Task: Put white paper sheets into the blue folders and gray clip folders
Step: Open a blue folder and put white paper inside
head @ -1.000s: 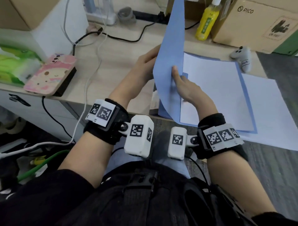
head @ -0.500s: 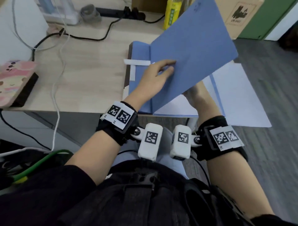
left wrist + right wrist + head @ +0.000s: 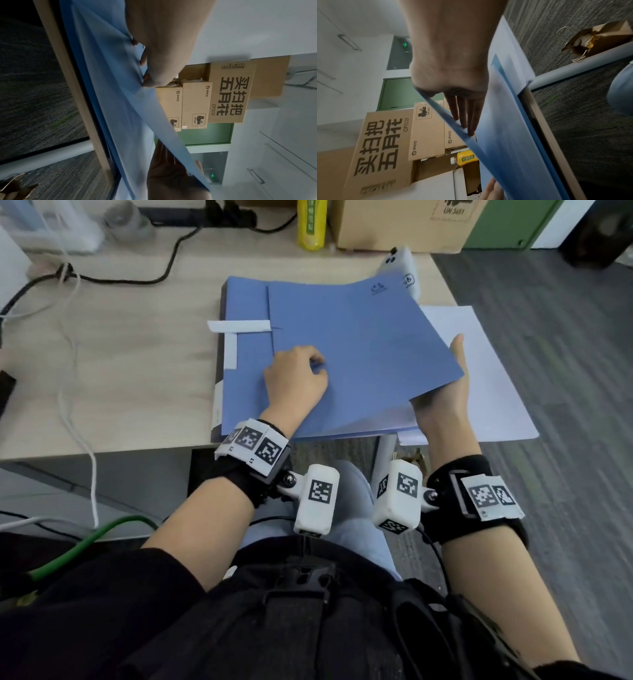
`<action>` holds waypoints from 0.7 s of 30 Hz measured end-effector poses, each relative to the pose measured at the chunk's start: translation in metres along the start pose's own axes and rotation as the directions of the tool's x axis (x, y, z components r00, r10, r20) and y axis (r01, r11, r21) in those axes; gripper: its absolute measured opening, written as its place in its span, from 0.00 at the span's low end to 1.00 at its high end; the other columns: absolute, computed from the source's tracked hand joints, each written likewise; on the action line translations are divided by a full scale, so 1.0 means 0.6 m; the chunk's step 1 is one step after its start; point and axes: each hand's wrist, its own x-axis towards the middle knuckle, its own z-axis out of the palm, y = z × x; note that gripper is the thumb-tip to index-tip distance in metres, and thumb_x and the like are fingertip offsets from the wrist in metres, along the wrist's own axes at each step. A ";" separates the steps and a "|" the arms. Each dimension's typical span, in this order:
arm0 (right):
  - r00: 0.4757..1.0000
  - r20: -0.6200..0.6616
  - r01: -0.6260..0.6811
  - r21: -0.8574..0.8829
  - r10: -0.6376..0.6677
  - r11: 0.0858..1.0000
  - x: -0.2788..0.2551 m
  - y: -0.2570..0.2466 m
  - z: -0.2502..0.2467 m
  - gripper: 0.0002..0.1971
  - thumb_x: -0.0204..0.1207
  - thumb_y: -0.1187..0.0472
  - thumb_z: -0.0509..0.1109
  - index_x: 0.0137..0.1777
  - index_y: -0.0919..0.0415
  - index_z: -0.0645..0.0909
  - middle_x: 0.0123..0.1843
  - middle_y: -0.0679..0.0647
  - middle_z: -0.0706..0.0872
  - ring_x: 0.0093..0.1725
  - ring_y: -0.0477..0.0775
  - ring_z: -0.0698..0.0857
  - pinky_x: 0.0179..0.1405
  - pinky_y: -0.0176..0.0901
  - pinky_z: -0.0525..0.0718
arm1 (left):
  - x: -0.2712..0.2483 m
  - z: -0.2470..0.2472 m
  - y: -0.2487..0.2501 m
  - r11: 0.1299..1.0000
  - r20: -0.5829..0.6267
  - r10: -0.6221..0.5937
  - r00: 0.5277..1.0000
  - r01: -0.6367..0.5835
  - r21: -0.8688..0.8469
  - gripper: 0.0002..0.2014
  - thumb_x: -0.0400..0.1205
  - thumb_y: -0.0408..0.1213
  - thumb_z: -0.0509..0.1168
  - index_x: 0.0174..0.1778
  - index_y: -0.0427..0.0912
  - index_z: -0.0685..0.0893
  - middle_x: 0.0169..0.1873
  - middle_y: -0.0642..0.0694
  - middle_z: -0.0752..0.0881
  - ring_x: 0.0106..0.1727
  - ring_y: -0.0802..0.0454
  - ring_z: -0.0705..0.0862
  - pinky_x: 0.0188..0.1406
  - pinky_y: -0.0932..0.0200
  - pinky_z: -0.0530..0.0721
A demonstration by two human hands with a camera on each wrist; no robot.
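A blue folder [image 3: 359,337] lies on the desk with its cover lowered almost flat. My left hand [image 3: 294,374] rests on the cover near the spine, its curled fingertips [image 3: 143,60] pressing the blue card. My right hand [image 3: 442,398] holds the cover's right edge: straight fingers [image 3: 462,115] underneath, thumb up along the edge. A white sheet [image 3: 387,424] shows inside the folder below the raised corner. More white paper sheets [image 3: 486,378] lie under the folder's right side and overhang the desk.
A dark edge [image 3: 219,364] of something shows beneath the folder's left side, with white paper strips [image 3: 239,326] beside it. A yellow bottle [image 3: 311,227], cardboard box [image 3: 394,224] and white controller [image 3: 400,265] stand behind. Cables [image 3: 164,268] cross the left desk.
The folder cover has swung down from upright to nearly flat. My left hand moved onto the cover near the spine. My right hand slid out to the cover's right edge.
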 end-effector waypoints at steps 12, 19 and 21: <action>0.972 -0.224 -0.035 -0.417 -0.066 0.908 0.038 -0.012 -0.074 0.05 0.74 0.64 0.70 0.39 0.63 0.85 0.34 0.52 0.87 0.28 0.46 0.82 0.26 0.34 0.75 | 0.014 0.011 0.004 0.988 -0.034 -0.099 0.994 0.103 0.114 0.13 0.73 0.34 0.68 0.51 0.51 0.87 0.51 0.53 0.89 0.63 0.46 0.78 0.60 0.53 0.69; 0.944 -0.144 0.064 -0.801 -0.296 0.595 0.061 -0.010 -0.063 0.08 0.68 0.60 0.68 0.41 0.60 0.88 0.40 0.52 0.90 0.38 0.53 0.84 0.41 0.45 0.83 | 0.025 0.007 0.005 0.986 -0.010 -0.114 0.993 0.114 0.124 0.09 0.72 0.35 0.71 0.47 0.50 0.88 0.47 0.53 0.89 0.61 0.46 0.78 0.55 0.54 0.68; 0.936 -0.105 0.064 -0.888 -0.336 0.456 0.068 -0.011 -0.049 0.12 0.71 0.57 0.68 0.50 0.61 0.88 0.49 0.52 0.91 0.47 0.51 0.85 0.45 0.40 0.78 | 0.028 0.004 0.005 0.986 0.012 -0.122 0.993 0.119 0.114 0.09 0.71 0.37 0.73 0.46 0.50 0.88 0.47 0.53 0.89 0.61 0.47 0.79 0.58 0.53 0.69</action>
